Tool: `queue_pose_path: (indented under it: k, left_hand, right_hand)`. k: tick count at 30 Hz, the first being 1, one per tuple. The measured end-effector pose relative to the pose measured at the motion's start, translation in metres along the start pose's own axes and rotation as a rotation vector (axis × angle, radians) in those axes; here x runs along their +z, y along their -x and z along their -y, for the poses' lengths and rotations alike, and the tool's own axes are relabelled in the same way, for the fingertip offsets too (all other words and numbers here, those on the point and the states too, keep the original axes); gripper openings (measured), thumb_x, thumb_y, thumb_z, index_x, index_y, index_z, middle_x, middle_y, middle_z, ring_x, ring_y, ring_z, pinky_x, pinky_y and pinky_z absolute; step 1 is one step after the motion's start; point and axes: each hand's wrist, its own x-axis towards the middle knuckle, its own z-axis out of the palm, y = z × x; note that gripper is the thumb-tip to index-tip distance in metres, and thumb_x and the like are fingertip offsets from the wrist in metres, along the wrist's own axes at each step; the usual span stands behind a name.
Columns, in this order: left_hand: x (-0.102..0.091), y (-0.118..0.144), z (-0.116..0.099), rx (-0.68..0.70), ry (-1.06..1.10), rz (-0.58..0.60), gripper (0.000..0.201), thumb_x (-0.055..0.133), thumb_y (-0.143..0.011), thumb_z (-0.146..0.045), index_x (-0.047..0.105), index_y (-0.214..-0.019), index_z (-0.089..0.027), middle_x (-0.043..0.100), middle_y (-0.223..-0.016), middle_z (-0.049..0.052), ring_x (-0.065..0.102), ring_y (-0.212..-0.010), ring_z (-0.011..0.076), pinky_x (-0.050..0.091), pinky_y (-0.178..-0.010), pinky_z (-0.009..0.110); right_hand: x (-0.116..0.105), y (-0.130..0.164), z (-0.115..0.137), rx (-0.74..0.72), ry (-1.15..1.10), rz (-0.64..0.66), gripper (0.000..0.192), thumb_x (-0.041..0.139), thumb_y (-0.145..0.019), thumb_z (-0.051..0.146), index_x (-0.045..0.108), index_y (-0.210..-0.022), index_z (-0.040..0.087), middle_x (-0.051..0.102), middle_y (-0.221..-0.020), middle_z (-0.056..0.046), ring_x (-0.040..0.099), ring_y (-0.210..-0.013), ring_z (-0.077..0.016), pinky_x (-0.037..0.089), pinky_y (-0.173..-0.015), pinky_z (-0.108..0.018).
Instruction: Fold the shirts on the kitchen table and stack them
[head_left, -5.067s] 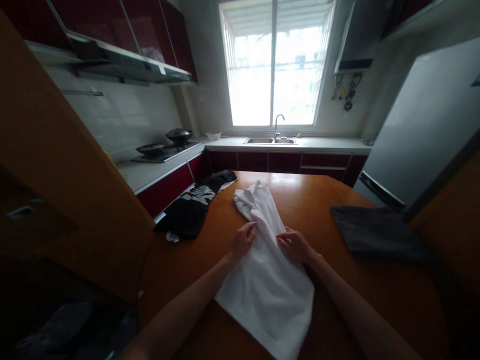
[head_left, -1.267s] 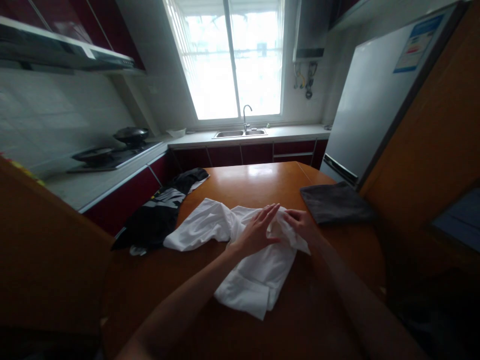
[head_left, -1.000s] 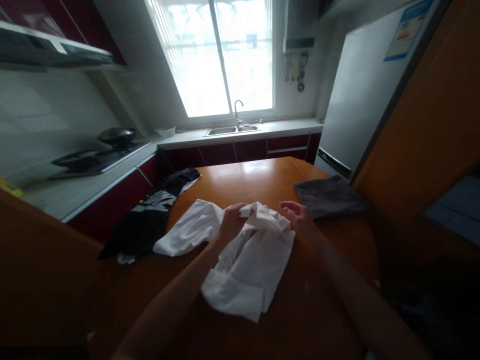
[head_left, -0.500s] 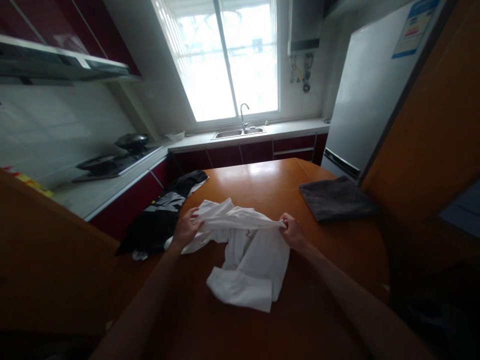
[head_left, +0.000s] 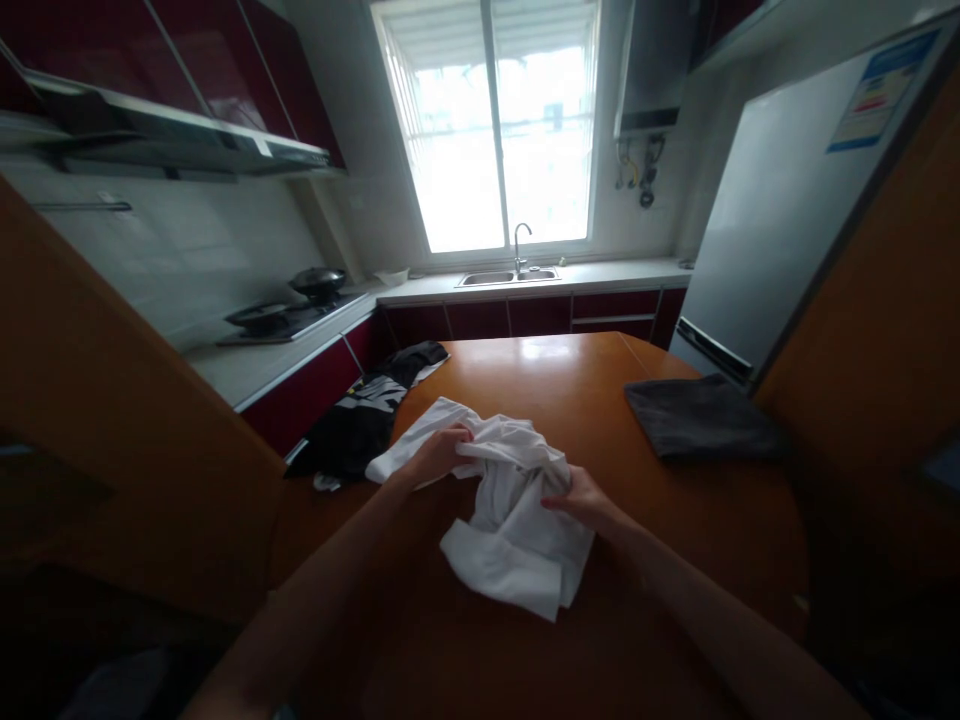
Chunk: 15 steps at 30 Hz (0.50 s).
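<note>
Currently both hands on a crumpled white shirt [head_left: 517,520] lying mid-table on the orange wooden table [head_left: 675,520]. Left hand [head_left: 442,452] closed around a bunched fold at the shirt's upper left edge, fabric lifted a bit there. Right hand [head_left: 581,497] rests on the shirt's right side, fingers curled onto the cloth, grip itself hard to tell. Shirt's lower part folded over, flat on the table. Black printed garment [head_left: 367,420] hangs off the table's left edge, just beside the shirt. Folded grey cloth [head_left: 701,418] sits well apart on the right, near the fridge [head_left: 787,230]
</note>
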Motion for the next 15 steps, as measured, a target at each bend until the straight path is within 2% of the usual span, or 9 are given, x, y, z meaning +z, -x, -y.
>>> queue_pose_path:
  k: [3, 6, 8, 10, 12, 14, 15]
  left_hand:
    - [-0.019, 0.006, 0.004, -0.061, 0.046, -0.053, 0.013, 0.057, -0.079, -0.031, 0.059, -0.079, -0.018, 0.061, -0.077, 0.001, 0.058, -0.076, 0.0196, 0.048, -0.073, 0.031]
    - [-0.04, 0.015, 0.01, -0.138, 0.068, -0.147, 0.017, 0.05, -0.079, -0.029, 0.057, -0.09, -0.018, 0.058, -0.076, 0.0, 0.055, -0.075, 0.0186, 0.046, -0.069, 0.029]
    - [-0.052, 0.021, 0.009, -0.181, 0.118, -0.148, 0.026, 0.051, -0.08, -0.034, 0.059, -0.099, -0.018, 0.062, -0.081, 0.0, 0.057, -0.076, 0.0192, 0.047, -0.067, 0.028]
    - [-0.06, 0.026, 0.005, -0.196, 0.188, -0.066, 0.04, 0.057, -0.081, -0.042, 0.061, -0.113, -0.018, 0.067, -0.092, 0.003, 0.062, -0.082, 0.0216, 0.048, -0.07, 0.028]
    - [-0.062, 0.032, 0.0, -0.18, 0.192, 0.066, 0.061, 0.068, -0.077, -0.049, 0.059, -0.129, -0.02, 0.07, -0.108, 0.006, 0.065, -0.096, 0.0259, 0.05, -0.079, 0.03]
    - [-0.055, 0.037, -0.003, -0.154, 0.077, 0.175, 0.081, 0.081, -0.064, -0.051, 0.057, -0.137, -0.023, 0.069, -0.121, 0.008, 0.064, -0.108, 0.0299, 0.049, -0.089, 0.032]
    - [-0.05, 0.04, -0.003, -0.146, -0.008, 0.184, 0.087, 0.086, -0.057, -0.05, 0.059, -0.136, -0.025, 0.069, -0.123, 0.008, 0.064, -0.11, 0.0307, 0.049, -0.09, 0.032]
  right_hand:
    - [0.001, -0.003, -0.004, -0.084, 0.064, -0.015, 0.016, 0.063, -0.063, 0.028, 0.067, -0.071, 0.016, 0.066, -0.07, 0.0, 0.058, -0.07, -0.0189, 0.044, -0.062, -0.026]
    - [-0.016, -0.01, 0.012, -0.165, 0.083, -0.076, 0.019, 0.053, -0.066, 0.029, 0.067, -0.07, 0.016, 0.066, -0.07, -0.001, 0.056, -0.068, -0.0179, 0.041, -0.058, -0.024]
    - [-0.034, -0.017, 0.031, -0.196, 0.122, -0.181, 0.019, 0.053, -0.067, 0.031, 0.066, -0.07, 0.017, 0.064, -0.067, -0.001, 0.054, -0.065, -0.0172, 0.038, -0.055, -0.024]
    - [-0.048, -0.026, 0.051, -0.217, 0.175, -0.317, 0.021, 0.053, -0.069, 0.033, 0.066, -0.073, 0.017, 0.065, -0.068, -0.002, 0.055, -0.066, -0.0179, 0.039, -0.056, -0.024]
    - [-0.052, -0.032, 0.065, -0.223, 0.21, -0.399, 0.026, 0.054, -0.071, 0.035, 0.068, -0.081, 0.017, 0.068, -0.075, -0.005, 0.059, -0.072, -0.0199, 0.043, -0.061, -0.026]
    - [-0.044, -0.034, 0.067, -0.22, 0.254, -0.365, 0.032, 0.06, -0.07, 0.037, 0.071, -0.091, 0.016, 0.072, -0.086, -0.008, 0.063, -0.08, -0.0223, 0.047, -0.069, -0.029]
    - [-0.036, -0.032, 0.064, -0.212, 0.291, -0.315, 0.035, 0.064, -0.067, 0.037, 0.072, -0.095, 0.016, 0.073, -0.091, -0.008, 0.064, -0.083, -0.0233, 0.049, -0.072, -0.031]
